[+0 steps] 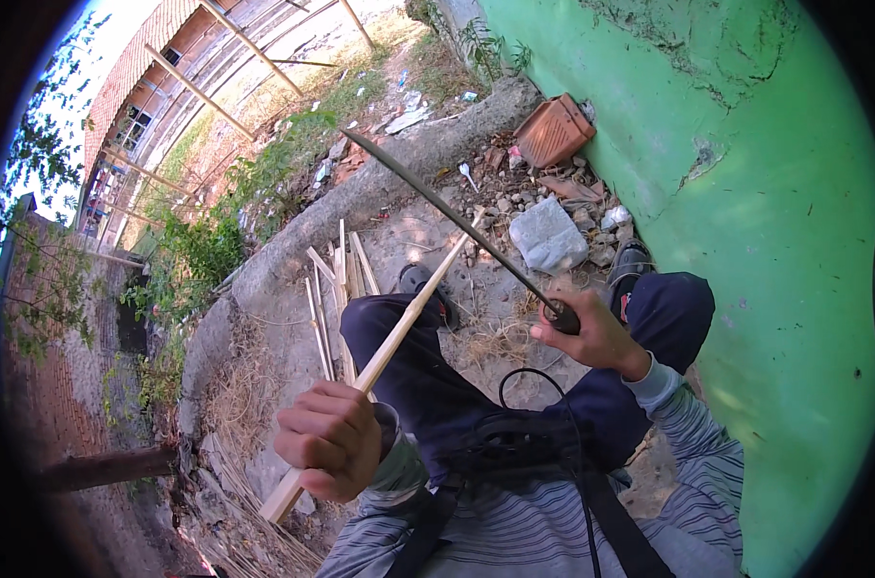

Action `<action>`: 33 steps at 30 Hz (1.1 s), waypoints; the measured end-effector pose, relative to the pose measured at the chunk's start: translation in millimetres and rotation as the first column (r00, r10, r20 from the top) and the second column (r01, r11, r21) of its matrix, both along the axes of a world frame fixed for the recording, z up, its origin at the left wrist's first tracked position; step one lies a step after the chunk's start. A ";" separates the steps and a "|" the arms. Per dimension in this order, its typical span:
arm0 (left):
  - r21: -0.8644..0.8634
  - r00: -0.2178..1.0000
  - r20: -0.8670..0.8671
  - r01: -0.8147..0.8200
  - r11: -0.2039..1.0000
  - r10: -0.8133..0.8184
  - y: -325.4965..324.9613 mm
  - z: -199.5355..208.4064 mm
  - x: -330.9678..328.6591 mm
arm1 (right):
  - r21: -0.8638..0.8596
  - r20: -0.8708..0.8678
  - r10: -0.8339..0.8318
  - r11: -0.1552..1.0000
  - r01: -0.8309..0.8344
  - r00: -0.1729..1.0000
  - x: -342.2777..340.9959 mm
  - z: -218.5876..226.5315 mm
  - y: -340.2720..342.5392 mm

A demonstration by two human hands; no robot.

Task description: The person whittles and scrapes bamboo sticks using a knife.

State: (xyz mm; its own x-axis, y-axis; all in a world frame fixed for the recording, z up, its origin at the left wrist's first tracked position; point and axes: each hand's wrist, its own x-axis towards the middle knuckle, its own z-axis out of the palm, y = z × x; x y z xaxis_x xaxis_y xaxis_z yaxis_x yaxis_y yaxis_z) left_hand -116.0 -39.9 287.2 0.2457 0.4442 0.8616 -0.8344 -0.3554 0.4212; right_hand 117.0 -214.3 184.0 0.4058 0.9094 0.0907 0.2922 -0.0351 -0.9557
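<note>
My left hand [327,439] is closed in a fist around a pale split bamboo stick [406,323]. The stick slants up and away from me, its thick end showing below the fist. In my right hand [593,339] is the dark handle of a machete [447,214], whose long narrow blade points up and to the left. The blade crosses in front of the stick's far end in this view; whether they touch, I cannot tell. Several cut bamboo strips [345,289] lie on the ground beyond my left knee.
A green wall [736,193] rises close on my right. Ahead are a pale block-like lump [548,236], rubble and a terracotta-coloured planter [555,132]. A low concrete kerb [293,229] curves around the left. Thin strips [240,525] and dry shavings [500,349] litter the ground.
</note>
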 end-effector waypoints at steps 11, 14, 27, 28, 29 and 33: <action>-0.160 0.972 0.134 0.211 0.964 -0.191 -32.6 -25.3 3.6 | -0.038 0.236 0.119 0.993 -0.114 0.964 -13.8 -9.9 -6.1; -0.165 0.977 0.098 0.206 0.964 -0.192 -36.0 -33.7 11.6 | -0.080 0.260 0.123 0.991 -0.106 0.958 -18.6 -10.3 -9.2; -0.179 0.992 0.091 0.106 0.978 -0.091 -48.0 -43.9 15.3 | -0.119 0.099 0.101 0.989 -0.089 0.990 -43.5 -3.1 -11.6; -0.169 0.988 0.103 0.131 0.977 -0.114 -46.8 -43.1 15.6 | -0.100 0.125 0.099 0.991 -0.087 0.987 -44.3 0.0 -11.9; -0.159 0.983 0.116 0.157 0.975 -0.139 -45.9 -42.6 15.5 | -0.101 0.128 0.097 0.991 -0.085 0.987 -42.7 0.1 -12.6; -0.165 0.984 0.120 0.154 0.974 -0.135 -47.2 -46.3 11.0 | -0.184 0.215 0.139 0.978 -0.100 0.967 -32.6 -10.3 -10.9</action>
